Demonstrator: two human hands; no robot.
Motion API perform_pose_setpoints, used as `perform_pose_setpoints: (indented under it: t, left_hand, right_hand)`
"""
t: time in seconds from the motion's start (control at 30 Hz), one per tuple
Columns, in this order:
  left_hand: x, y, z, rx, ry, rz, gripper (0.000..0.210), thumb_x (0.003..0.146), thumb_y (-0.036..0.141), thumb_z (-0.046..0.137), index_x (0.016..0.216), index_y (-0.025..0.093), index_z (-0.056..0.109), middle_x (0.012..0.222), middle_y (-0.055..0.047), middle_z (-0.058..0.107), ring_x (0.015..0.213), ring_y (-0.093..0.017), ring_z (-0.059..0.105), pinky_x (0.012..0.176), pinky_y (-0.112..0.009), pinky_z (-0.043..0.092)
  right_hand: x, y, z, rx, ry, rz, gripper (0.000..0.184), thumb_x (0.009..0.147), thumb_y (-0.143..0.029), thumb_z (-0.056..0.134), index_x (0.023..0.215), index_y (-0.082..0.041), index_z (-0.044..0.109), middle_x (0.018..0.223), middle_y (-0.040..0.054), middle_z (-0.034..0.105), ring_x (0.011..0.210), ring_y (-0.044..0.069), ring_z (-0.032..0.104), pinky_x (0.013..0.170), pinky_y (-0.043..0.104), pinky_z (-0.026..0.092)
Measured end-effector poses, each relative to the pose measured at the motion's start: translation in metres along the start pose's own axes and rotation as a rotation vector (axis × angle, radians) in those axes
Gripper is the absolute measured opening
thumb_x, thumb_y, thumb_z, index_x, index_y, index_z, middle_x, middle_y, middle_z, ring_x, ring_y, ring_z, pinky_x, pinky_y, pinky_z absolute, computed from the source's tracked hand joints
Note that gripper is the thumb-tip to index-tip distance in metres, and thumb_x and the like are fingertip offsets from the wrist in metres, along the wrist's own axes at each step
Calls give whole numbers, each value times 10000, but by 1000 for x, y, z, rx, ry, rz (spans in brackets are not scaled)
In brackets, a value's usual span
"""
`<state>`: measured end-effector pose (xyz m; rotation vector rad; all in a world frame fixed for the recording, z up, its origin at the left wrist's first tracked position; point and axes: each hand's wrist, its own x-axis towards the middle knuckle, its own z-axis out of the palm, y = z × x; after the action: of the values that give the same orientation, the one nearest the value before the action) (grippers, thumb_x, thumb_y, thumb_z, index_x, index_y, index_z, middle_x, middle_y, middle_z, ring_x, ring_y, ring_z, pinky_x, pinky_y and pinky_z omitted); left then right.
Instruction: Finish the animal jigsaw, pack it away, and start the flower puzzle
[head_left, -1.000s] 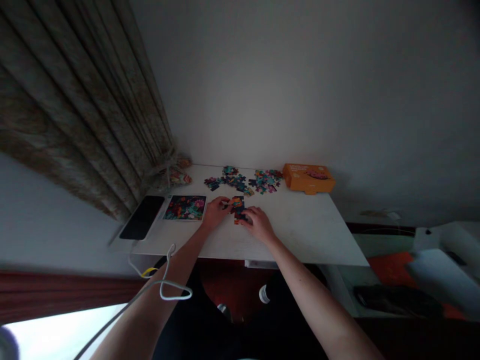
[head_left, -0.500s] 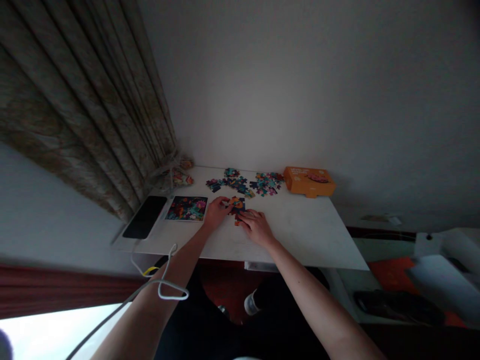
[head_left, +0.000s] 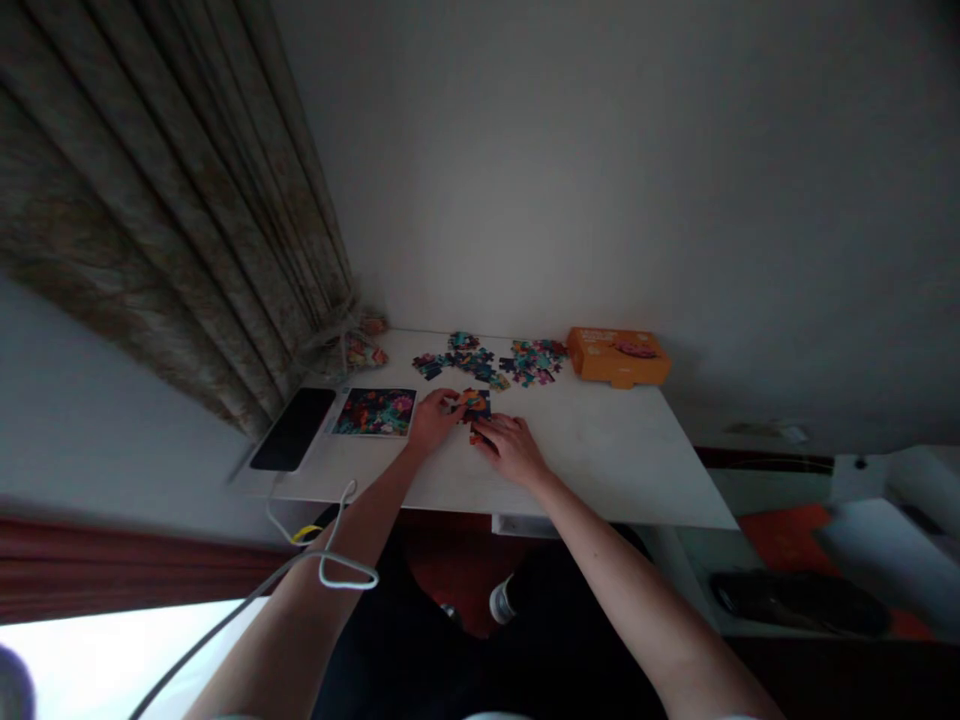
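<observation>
A small cluster of joined jigsaw puzzle pieces (head_left: pixel 475 402), dark blue with an orange figure, lies flat on the white table between my hands. At its left edge is my left hand (head_left: pixel 435 418), thumb and forefinger closed on the border pieces. My right hand (head_left: pixel 515 447) is at the lower right of the cluster, with its fingers and thumb closed around a dark and orange jigsaw puzzle piece (head_left: pixel 474 437) that they partly cover. Left of my left hand lies a printed picture sheet (head_left: pixel 375 412) with colourful flowers on a dark ground.
Loose puzzle pieces form two groups behind my hands, one in the middle (head_left: pixel 472 362) and one to the right (head_left: pixel 536 362). An orange box (head_left: pixel 619 358) stands at the back right. A phone (head_left: pixel 294 430) lies at the left edge. A white cable (head_left: pixel 349 570) crosses above my left forearm.
The view has shifted slightly. Both hands stay at the joined pieces with only very small finger movement.
</observation>
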<state>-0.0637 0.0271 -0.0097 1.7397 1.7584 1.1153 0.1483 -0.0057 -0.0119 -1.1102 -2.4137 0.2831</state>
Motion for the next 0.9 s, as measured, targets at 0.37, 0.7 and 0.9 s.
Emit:
perform_pose_setpoints:
  t: [0.37, 0.7, 0.9]
  left_hand:
    - [-1, -3, 6, 33, -82, 88, 203, 841, 312, 704, 1026, 227, 704, 1060, -63, 745, 998, -219, 710, 941, -354, 553]
    - [-1, -6, 8, -29, -96, 88, 187, 844, 309, 708, 1003, 211, 695, 1049, -66, 736, 973, -203, 719, 923, -342, 564]
    - [0, -6, 7, 66, -81, 154, 186, 838, 268, 733, 1013, 209, 706, 1029, -54, 745, 961, -203, 706, 922, -342, 546]
  right_hand:
    - [-2, 2, 0, -36, 73, 86, 230, 989, -315, 635, 1180, -278, 758, 1354, 85, 699, 1213, 308, 622, 1012, 502, 451]
    - [-1, -1, -1, -13, 5, 16, 294, 1029, -268, 566, 1284, -270, 713, 1365, 72, 700, 1270, 293, 606, 1040, 501, 419]
    - [-2, 0, -1, -21, 9, -5, 285, 1017, -317, 609, 1282, -269, 704, 1361, 65, 703, 1296, 313, 583, 1060, 519, 406]
